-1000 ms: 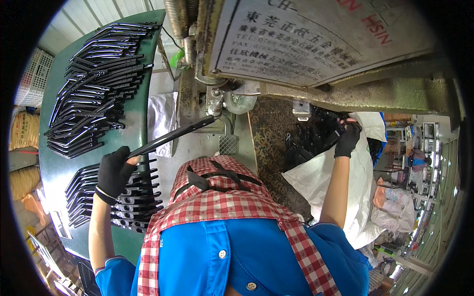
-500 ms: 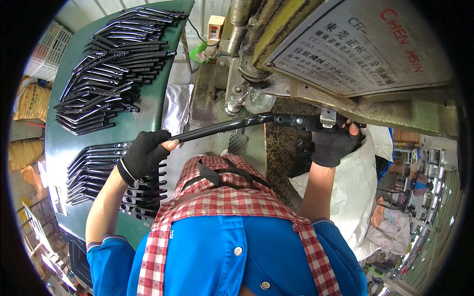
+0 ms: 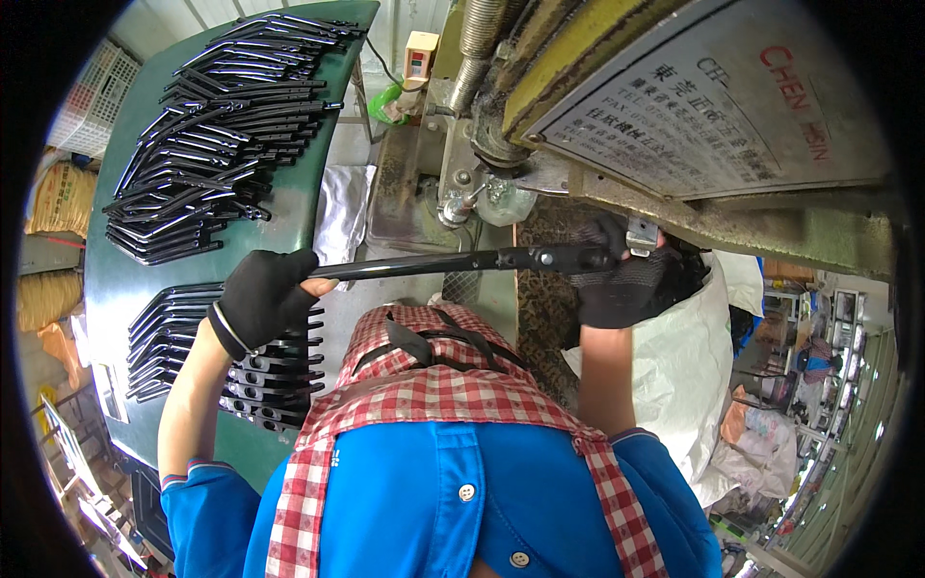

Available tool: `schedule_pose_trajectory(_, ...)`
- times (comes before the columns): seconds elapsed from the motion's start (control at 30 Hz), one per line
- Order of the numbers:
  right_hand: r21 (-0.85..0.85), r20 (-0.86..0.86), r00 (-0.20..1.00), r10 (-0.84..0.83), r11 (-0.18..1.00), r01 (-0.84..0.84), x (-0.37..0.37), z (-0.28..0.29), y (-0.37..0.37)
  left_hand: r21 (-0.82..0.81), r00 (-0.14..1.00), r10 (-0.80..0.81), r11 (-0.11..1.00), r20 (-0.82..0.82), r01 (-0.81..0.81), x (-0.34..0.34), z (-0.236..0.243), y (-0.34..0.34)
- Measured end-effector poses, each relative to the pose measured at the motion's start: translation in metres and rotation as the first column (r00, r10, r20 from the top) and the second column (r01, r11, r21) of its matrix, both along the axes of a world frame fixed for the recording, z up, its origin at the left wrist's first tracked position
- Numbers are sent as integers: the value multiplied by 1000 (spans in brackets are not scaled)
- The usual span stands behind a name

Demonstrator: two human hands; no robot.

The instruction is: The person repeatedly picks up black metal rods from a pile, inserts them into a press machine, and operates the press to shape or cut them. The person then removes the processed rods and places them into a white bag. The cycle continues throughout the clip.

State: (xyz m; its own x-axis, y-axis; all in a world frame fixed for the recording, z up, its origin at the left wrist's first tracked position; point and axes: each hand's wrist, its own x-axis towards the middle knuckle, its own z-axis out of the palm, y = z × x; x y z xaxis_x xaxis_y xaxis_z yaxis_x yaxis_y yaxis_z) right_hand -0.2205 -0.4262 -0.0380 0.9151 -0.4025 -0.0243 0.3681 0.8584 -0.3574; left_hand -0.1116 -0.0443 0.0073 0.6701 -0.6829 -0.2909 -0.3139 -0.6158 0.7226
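A long black metal bar (image 3: 414, 267) lies nearly level between my two gloved hands, below the machine's front. Its left part is a round tube; its right part is flatter, with a bright rivet or pin and holes. My left hand (image 3: 262, 301) is closed round the tube's left end, thumb along it. At the flat end my right hand (image 3: 621, 289) is closed on the bar, its fingers partly blurred. A small bright metal block (image 3: 643, 234) on the machine sits just over the right hand and hides part of it.
The green table (image 3: 289, 231) at left bears piles of black bent bars (image 3: 212, 144) and a neat row of similar bars (image 3: 173, 337). The machine (image 3: 674, 106) overhangs the right. A white sack (image 3: 674, 385) stands below it. A clear plastic cup (image 3: 506, 202) sits by the machine.
The right hand has moved left with the bar's flat end, and the left hand slightly left. The bar, earlier slanted up to the right and bent at its joint, now lies straighter and more level.
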Motion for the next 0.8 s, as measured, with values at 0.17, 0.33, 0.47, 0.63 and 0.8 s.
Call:
schedule_pose_trajectory(0.17, -10, 135, 989, 65, 998, -65, 11, 6, 13, -23, 996, -64, 998, 57, 65, 4, -14, -1)
schedule_pose_trajectory(0.33, 15, -96, 995, 1, 1000, 1, 9, 4, 14, -198, 966, -70, 980, -250, 19, -17, -39, -2)
schedule_pose_trajectory(0.47, 23, -150, 989, -9, 1000, 12, 9, 1, 15, -31, 996, -75, 997, -42, 74, -15, -24, -12)
schedule_pose_trajectory(0.63, -472, -447, 848, -284, 880, 46, 28, 19, 57, -99, 985, 7, 995, -171, -24, -4, -20, -16)
schedule_pose_trajectory(0.8, -533, -530, 831, -171, 829, -169, 20, -1, 49, 2, 986, -43, 999, 159, 43, 4, -24, -8)
